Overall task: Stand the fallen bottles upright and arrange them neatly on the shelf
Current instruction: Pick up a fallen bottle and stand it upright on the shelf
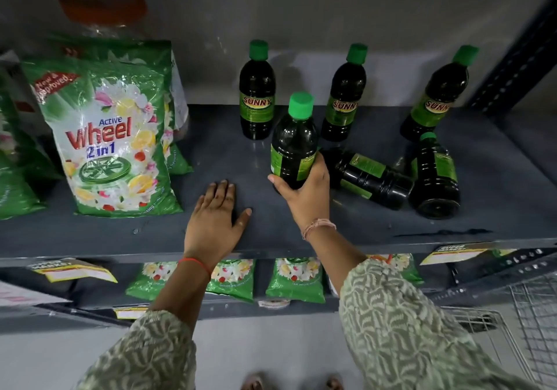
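Dark bottles with green caps and green labels are on a grey metal shelf. Three stand upright along the back: a left bottle, a middle bottle and a right bottle. My right hand grips the lower part of another bottle, held upright near the shelf's middle. Two bottles lie on their sides to its right: one lying bottle points left behind my hand, the other lying bottle has its base toward me. My left hand rests flat on the shelf, fingers spread, holding nothing.
Green and white detergent packs stand on the shelf's left part. More packs sit on the shelf below. Price tags hang on the front edge. A wire basket is at lower right, a perforated upright post at the right.
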